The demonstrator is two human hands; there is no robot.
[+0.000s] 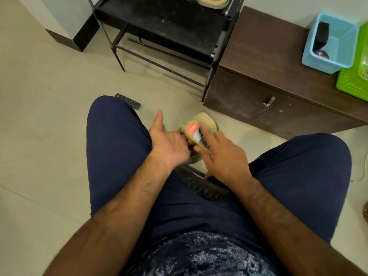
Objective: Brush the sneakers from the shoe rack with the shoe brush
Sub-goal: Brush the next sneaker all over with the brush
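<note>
On the brown cabinet's worktop [264, 46] we see a blue basket [342, 44] holding a black object [322, 34] and a small round tin [321, 54]; a green basket [350, 82] touches its side, contents unclear. Between the knees, above the floor, the right hand [223, 156] pinches the blurred shoe brush [193, 129] with its thumb below and fingers over it, red label up, its long axis slanting from near right to far left. The left hand [169, 140] lies palm up, thumb straight; its fingers vanish behind the brush, so we cannot tell its grasp. A beige sneaker [208, 119] sits just behind, pointing toward the cabinet. A second sole [213, 2] rests on the black shoe rack [165, 22].
</note>
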